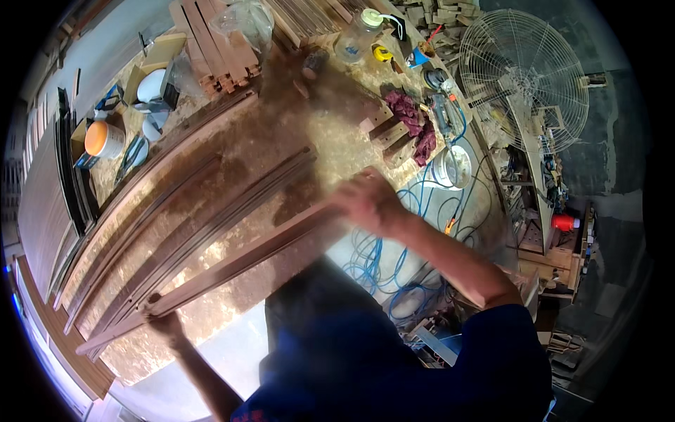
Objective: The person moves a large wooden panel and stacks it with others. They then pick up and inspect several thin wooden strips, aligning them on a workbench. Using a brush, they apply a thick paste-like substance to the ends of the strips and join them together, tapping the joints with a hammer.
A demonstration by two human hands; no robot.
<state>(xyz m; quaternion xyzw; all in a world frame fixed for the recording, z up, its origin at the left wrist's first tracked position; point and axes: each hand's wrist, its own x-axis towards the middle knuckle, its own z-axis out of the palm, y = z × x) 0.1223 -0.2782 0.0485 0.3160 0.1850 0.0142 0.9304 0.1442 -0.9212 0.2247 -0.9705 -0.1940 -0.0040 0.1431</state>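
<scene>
On the speckled workbench [281,141], both hands' grips clench a long wood strip [239,264], running lower-left to upper-right.

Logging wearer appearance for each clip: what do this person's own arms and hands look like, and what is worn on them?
Both forearms are bare, with no gloves, and no watch or rings can be made out. The left hand and right hand are bare too. The right arm ends in a short dark blue sleeve near the shoulder; the same dark blue top fills the lower frame.

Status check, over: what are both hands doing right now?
Left hand and right hand grip opposite ends of long wooden strip. More strips lie alongside on workbench.
</scene>
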